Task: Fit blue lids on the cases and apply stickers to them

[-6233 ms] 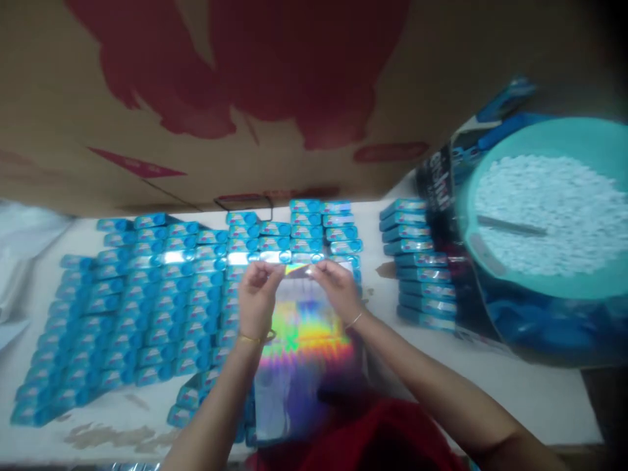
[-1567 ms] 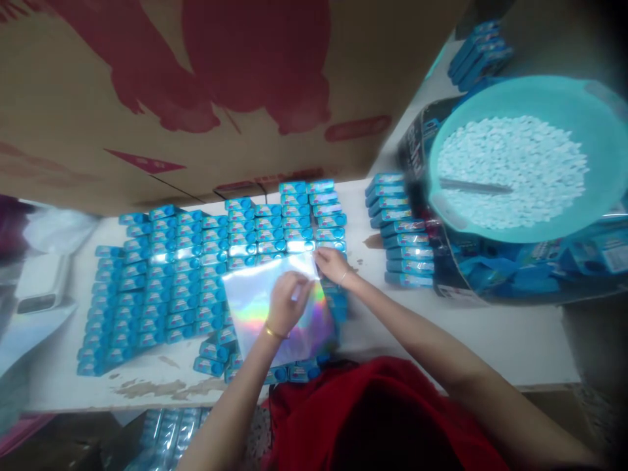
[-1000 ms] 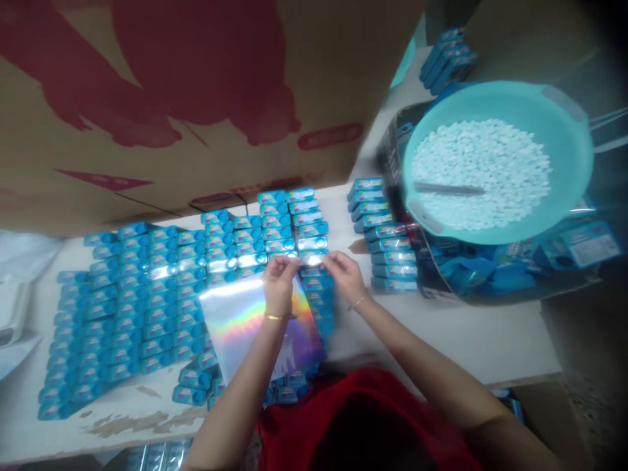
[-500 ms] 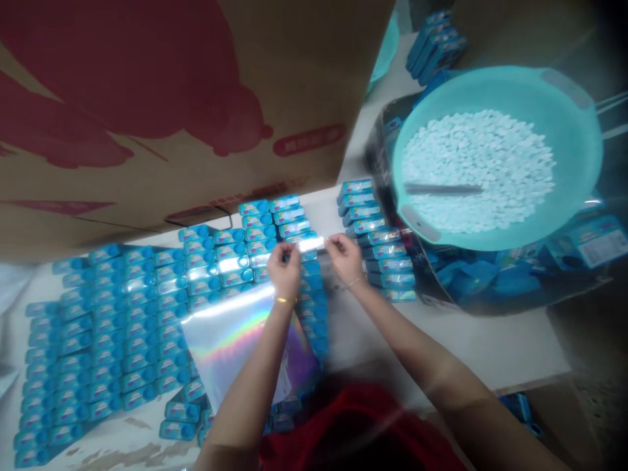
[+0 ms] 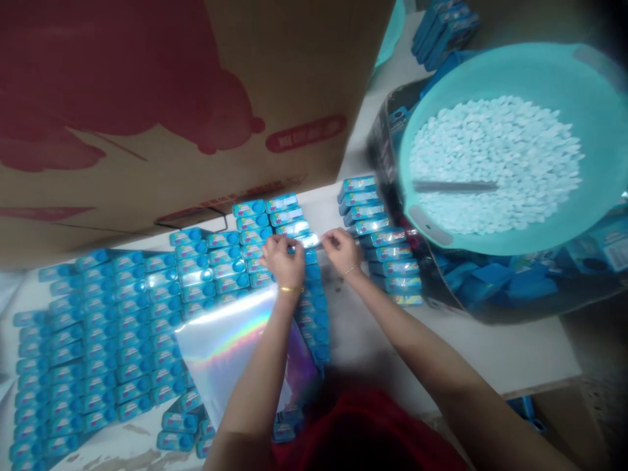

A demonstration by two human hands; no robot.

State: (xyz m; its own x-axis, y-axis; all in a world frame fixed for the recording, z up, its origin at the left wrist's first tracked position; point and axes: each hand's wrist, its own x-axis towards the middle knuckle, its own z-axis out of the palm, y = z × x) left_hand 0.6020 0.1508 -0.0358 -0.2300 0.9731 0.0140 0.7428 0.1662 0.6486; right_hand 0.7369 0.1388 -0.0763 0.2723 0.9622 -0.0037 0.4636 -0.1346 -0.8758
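Observation:
My left hand (image 5: 284, 261), with a gold bracelet at the wrist, is over the right-hand column of small blue boxes (image 5: 314, 314). Its fingers are bent and pressed on or near a box there; what they hold is hidden. My right hand (image 5: 342, 252) is just to the right, thumb and fingertips pinched together beside the end of a shiny box (image 5: 309, 240). Anything in that pinch is too small to make out. A shiny holographic sheet (image 5: 226, 340) lies on the boxes, partly under my left forearm.
Rows of blue boxes (image 5: 103, 340) cover the left of the white table (image 5: 392, 353). A large carton (image 5: 196, 78) stands behind. At the right, a turquoise basin (image 5: 530, 65) of small pale pieces sits over a dark container (image 5: 471, 311).
The bright strip seen between my hands no longer spans them. My left hand has turned more palm down, its fingers spread over the boxes. The whole view has shifted slightly.

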